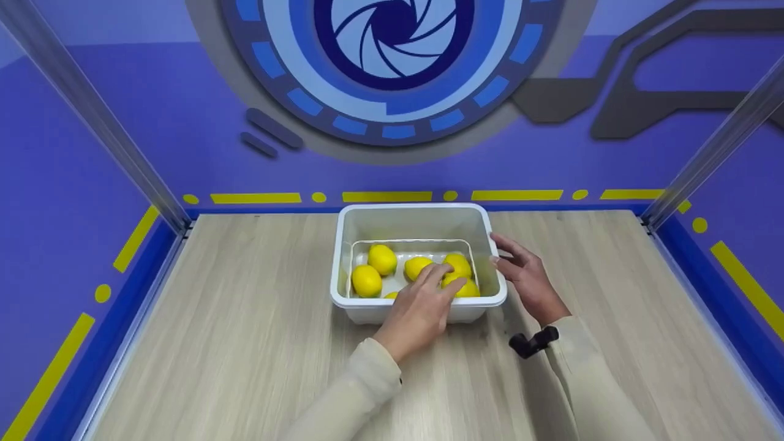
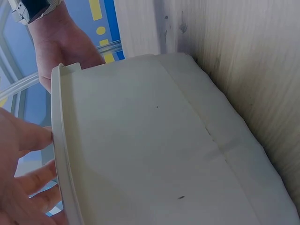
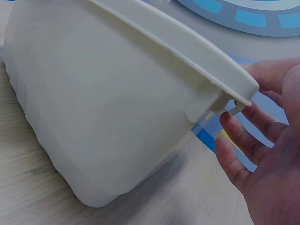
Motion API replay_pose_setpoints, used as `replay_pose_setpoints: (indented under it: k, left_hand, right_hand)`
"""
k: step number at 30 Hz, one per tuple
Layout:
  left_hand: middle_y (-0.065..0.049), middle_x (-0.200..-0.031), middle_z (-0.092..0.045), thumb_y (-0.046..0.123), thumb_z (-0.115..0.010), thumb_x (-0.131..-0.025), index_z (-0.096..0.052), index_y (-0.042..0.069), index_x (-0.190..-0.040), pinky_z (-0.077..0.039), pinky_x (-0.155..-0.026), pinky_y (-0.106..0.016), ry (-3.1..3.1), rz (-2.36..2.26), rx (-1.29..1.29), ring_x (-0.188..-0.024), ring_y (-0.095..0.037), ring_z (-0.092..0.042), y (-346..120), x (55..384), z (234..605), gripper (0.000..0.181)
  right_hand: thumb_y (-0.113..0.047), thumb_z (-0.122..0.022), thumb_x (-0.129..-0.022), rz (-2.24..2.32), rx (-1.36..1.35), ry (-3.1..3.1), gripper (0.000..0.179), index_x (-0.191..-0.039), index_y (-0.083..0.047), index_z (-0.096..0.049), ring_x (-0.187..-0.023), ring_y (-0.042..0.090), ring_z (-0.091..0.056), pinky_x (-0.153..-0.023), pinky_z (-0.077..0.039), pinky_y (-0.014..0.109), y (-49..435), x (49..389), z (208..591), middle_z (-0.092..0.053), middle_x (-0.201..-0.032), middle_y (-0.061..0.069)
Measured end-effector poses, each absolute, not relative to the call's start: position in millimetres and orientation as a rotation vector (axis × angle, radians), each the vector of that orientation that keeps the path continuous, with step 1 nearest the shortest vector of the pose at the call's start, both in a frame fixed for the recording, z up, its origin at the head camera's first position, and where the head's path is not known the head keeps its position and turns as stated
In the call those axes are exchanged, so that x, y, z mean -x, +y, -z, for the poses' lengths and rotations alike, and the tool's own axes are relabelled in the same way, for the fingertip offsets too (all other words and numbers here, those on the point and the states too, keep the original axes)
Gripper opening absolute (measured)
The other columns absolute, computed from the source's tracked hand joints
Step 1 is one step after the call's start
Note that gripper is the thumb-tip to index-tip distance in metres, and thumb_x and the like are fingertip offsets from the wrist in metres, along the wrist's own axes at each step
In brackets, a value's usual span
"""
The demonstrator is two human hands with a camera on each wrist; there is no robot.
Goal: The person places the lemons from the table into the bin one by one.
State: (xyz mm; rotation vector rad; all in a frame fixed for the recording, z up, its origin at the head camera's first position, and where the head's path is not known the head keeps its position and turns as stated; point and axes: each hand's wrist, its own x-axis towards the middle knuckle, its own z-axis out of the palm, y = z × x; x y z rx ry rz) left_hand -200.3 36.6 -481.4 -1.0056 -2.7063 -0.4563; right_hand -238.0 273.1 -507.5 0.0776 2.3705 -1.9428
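A white plastic bin (image 1: 413,220) stands on the table with several yellow lemons (image 1: 382,260) on its floor. My left hand (image 1: 416,306) reaches over the front rim, fingers spread and bent above the lemons (image 1: 462,286) on the right side. In the left wrist view its fingers (image 2: 37,180) lie behind the bin wall (image 2: 140,140), which hides the lemons. At the bin's right end my right hand (image 1: 530,278) holds the rim. Seen from the right wrist, the fingers (image 3: 246,133) curl under the rim's edge (image 3: 229,75), with the thumb beside it.
The wooden tabletop (image 1: 245,318) extends on both sides of the bin. Blue printed panels (image 1: 122,153) with metal corner posts (image 1: 122,141) enclose the back and sides. A black wrist device (image 1: 533,341) sits at the right cuff.
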Motion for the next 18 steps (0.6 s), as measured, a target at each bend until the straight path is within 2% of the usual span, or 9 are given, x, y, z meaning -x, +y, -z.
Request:
replay_pose_setpoints:
  k: [3, 5, 11, 18]
  left_hand:
    - [0.002, -0.14, -0.05, 0.025, -0.053, -0.098, -0.053, 0.026, -0.136, -0.051, -0.099, -0.035, -2.733, 0.451, 0.997, -0.132, -0.017, -0.046, 34, 199, 481, 0.037]
    - [0.003, -0.142, -0.05, 0.031, -0.051, -0.099, -0.051, 0.026, -0.137, -0.049, -0.103, -0.036, -2.76, 0.457, 0.98, -0.131, -0.016, -0.046, 33, 199, 481, 0.038]
    - [0.001, -0.143, -0.05, 0.041, -0.048, -0.099, -0.049, 0.024, -0.14, -0.04, -0.112, -0.041, -2.802, 0.467, 0.919, -0.132, -0.017, -0.045, 27, 198, 479, 0.045]
    - [0.001, -0.145, -0.047, 0.05, -0.045, -0.098, -0.044, 0.025, -0.144, -0.037, -0.112, -0.044, -2.801, 0.435, 0.847, -0.136, -0.019, -0.042, 18, 198, 474, 0.053]
  right_hand:
    - [-0.026, -0.056, -0.098, 1.935, -0.095, 2.381, 0.054, -0.149, -0.021, -0.038, -0.136, 0.029, -0.042, -0.104, -0.044, 0.024, 272, 238, 506, -0.039, -0.151, 0.006]
    - [-0.025, -0.055, -0.098, 1.927, -0.112, 2.392, 0.052, -0.148, -0.022, -0.039, -0.136, 0.028, -0.043, -0.104, -0.044, 0.024, 270, 237, 506, -0.04, -0.151, 0.006]
    - [-0.022, -0.051, -0.1, 1.92, -0.145, 2.409, 0.048, -0.147, -0.021, -0.041, -0.135, 0.031, -0.043, -0.114, -0.036, 0.044, 267, 235, 506, -0.037, -0.153, 0.005]
    - [-0.033, -0.048, -0.101, 1.999, -0.174, 2.387, 0.05, -0.149, -0.023, -0.038, -0.142, 0.025, -0.035, -0.12, -0.024, 0.047, 264, 228, 502, -0.023, -0.161, -0.004]
